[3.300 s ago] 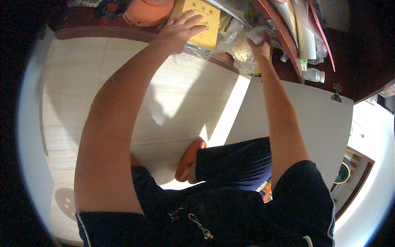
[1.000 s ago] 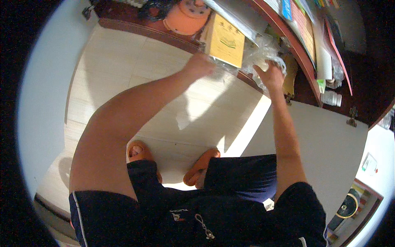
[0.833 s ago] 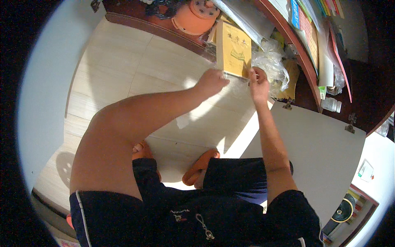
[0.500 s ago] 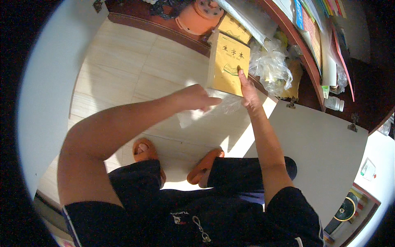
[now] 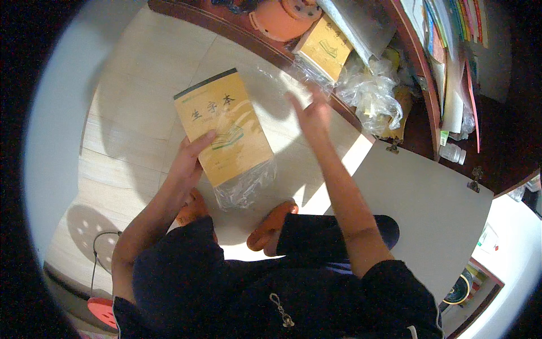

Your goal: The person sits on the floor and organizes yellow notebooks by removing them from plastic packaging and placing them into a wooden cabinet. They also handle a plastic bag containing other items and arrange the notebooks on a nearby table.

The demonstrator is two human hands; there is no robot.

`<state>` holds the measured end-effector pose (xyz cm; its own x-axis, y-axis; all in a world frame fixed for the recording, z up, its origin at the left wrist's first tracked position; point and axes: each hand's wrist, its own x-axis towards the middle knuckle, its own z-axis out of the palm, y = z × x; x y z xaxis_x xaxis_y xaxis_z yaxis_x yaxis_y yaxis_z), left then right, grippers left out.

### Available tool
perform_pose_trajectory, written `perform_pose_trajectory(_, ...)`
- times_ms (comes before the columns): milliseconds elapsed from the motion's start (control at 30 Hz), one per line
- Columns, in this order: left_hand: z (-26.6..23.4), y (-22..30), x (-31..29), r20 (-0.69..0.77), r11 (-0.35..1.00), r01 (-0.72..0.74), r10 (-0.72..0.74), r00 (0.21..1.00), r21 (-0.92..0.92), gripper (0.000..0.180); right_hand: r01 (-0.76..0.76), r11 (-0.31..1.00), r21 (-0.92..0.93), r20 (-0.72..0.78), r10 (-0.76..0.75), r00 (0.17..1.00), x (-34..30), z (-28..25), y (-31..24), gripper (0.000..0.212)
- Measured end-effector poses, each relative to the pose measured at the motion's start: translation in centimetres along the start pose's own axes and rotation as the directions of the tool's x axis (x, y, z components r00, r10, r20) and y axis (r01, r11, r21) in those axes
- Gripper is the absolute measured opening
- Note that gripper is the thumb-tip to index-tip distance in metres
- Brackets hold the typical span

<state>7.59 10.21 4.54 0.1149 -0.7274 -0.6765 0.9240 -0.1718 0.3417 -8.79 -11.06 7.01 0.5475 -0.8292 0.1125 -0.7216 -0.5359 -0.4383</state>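
My left hand [image 5: 189,161] is closed on a yellow exercise book [image 5: 228,133] with a dark top edge, its thumb lying across the cover. Clear plastic wrap [image 5: 245,189] hangs crumpled below the book's lower edge. The book is tilted, above the floor and left of the cabinet. My right hand [image 5: 316,113] is raised by the cabinet's front edge, thumb apart from the fingers and a little blurred; I see nothing held in it. Just beyond it, a second yellow exercise book [image 5: 327,48] lies in the cabinet, with clear film [image 5: 310,73] at its near end.
An orange plastic pot [image 5: 285,20] lies at the back of the low shelf. Crumpled clear bags [image 5: 370,93] sit right of the books. Papers and folders [image 5: 446,51] stand on the upper shelf, near a small clear bottle [image 5: 453,153]. A white cabinet door [image 5: 418,198] stands open at right.
The wrapped exercise book has passed from my right hand to my left and moved left, away from the cabinet. My right hand has let go and shifted slightly left.
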Motion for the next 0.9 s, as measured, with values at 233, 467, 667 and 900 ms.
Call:
perform_pose_trajectory(233,-0.9,-0.3,-0.4,-0.008,0.989,0.067,-0.067,0.998,0.133,0.04,0.075,0.856,-0.511,-0.005,-0.09,0.996,8.9,1.4,2.8,0.094)
perform_pose_trajectory(467,-0.6,-1.5,-0.3,0.05,0.985,0.105,-0.113,0.992,0.14,0.043,0.117,0.853,-0.508,0.019,-0.124,0.992,10.2,3.1,4.1,0.082)
perform_pose_trajectory(667,0.3,-0.9,-0.6,0.047,0.98,0.09,-0.099,0.994,0.177,0.043,0.383,0.747,-0.544,-0.002,-0.457,0.889,8.9,-2.3,6.8,0.052)
perform_pose_trajectory(900,-0.7,-0.7,-0.6,0.015,0.973,0.089,-0.095,0.995,0.215,0.046,0.189,0.921,-0.34,-0.222,-0.274,0.936,12.0,-12.1,9.9,0.04)
